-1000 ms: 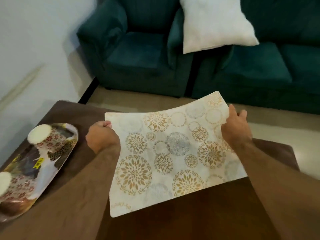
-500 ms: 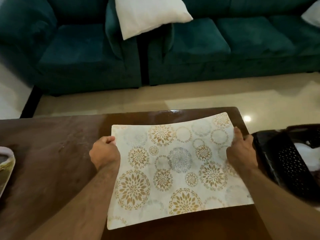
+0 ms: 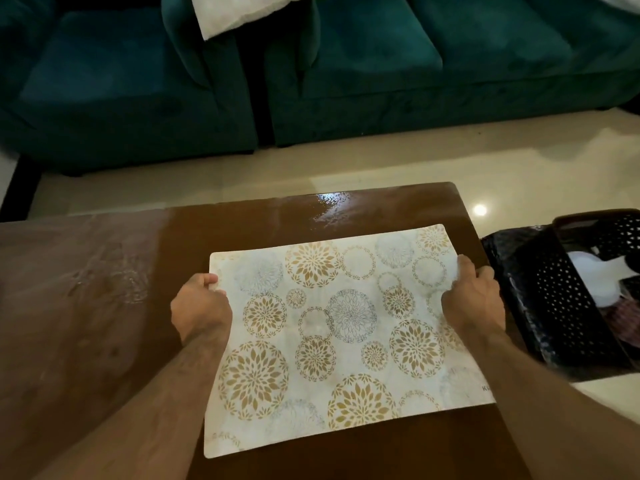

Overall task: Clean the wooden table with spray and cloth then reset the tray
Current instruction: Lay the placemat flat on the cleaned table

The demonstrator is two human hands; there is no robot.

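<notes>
While the view has swung right since the two earlier frames, the placemat (image 3: 346, 327) stays pinched at both short edges and now sits lower over the right half of the wooden table (image 3: 86, 306). White mat, gold and grey floral rings. Its far edge looks flatter than a second ago, when it bowed upward; cannot tell whether it fully touches the tabletop.

Left hand (image 3: 201, 306) is closed around the mat's left edge, fingers curled under and thumb on top. Right hand (image 3: 472, 299) grips the right edge the same way, near the far right corner. Both forearms run in from the bottom of the frame.

Tabletop shows wet streaks: a glossy patch at the far edge beyond the mat, and smeared droplets to the left of the left hand.

The patterned tray seen on the table's left a second ago is out of frame now. A black perforated basket (image 3: 561, 306) stands on the floor just beside the table's right end, something white inside. It was only partly in view half a second ago. Teal sofa (image 3: 381, 74) across the pale floor; white cushion (image 3: 235, 12) at the top edge.
</notes>
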